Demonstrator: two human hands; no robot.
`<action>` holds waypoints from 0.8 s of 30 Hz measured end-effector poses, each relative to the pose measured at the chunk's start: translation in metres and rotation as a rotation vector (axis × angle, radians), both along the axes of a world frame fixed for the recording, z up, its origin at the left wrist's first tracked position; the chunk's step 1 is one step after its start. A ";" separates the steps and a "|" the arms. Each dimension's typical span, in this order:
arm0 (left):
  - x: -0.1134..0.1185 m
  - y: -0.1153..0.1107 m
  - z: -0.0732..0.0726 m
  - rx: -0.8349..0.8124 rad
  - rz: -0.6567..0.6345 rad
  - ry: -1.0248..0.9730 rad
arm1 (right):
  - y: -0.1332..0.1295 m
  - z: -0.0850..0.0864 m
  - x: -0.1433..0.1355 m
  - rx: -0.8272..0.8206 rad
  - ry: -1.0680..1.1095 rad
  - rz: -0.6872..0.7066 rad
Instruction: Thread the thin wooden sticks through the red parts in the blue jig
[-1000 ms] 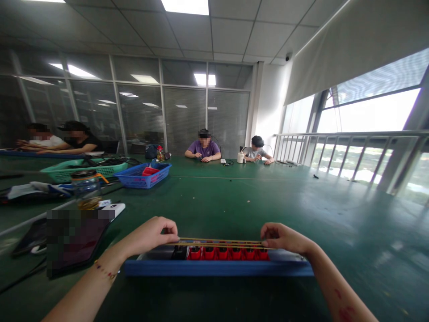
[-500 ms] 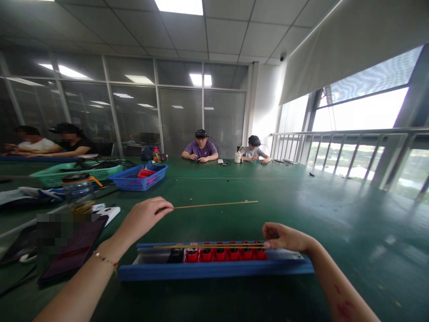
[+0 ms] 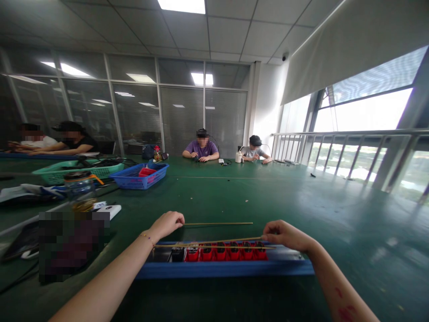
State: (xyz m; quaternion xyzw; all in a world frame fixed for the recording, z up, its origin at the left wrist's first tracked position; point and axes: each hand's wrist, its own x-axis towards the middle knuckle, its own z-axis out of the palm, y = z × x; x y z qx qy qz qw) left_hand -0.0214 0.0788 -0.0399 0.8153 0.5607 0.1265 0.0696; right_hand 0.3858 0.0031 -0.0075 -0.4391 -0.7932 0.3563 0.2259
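Observation:
My left hand [image 3: 170, 223] is closed in a pinch on one end of a thin stick [image 3: 219, 223], which points right above the green table, beyond the tray. My right hand [image 3: 283, 235] pinches the right end of a second thin stick [image 3: 234, 240]; this one slants slightly over the tray. Another thin stick [image 3: 241, 247] lies lengthwise across the tray's contents. Below both hands is a long blue-sided tray [image 3: 224, 270] with a metallic channel. Inside it stand several red pieces with dark tops [image 3: 220, 254] in a row, and a black piece [image 3: 178, 255] at their left.
On the left are a tablet-like dark device [image 3: 75, 250], a glass jar [image 3: 80, 192], a blue basket [image 3: 137, 179] and a green basket [image 3: 50, 175]. Several people sit around the far side of the green table [image 3: 328, 214]. A railing [image 3: 335, 134] runs along the window.
My left hand has moved right and nearer to the tray with its stick. The stick in my right hand has risen at its right end, apart from the one lying on the tray.

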 end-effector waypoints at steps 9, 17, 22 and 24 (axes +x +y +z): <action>-0.002 -0.001 -0.004 -0.014 -0.001 -0.010 | 0.015 -0.011 0.027 0.130 0.212 -0.337; -0.003 -0.001 -0.005 -0.015 -0.032 -0.035 | 0.034 -0.031 0.029 0.129 0.084 -0.341; -0.002 -0.004 -0.003 -0.018 -0.031 -0.049 | 0.051 -0.038 0.016 0.256 -0.183 -0.275; -0.002 -0.006 0.000 -0.015 -0.026 -0.054 | 0.058 -0.038 0.009 0.330 -0.320 -0.228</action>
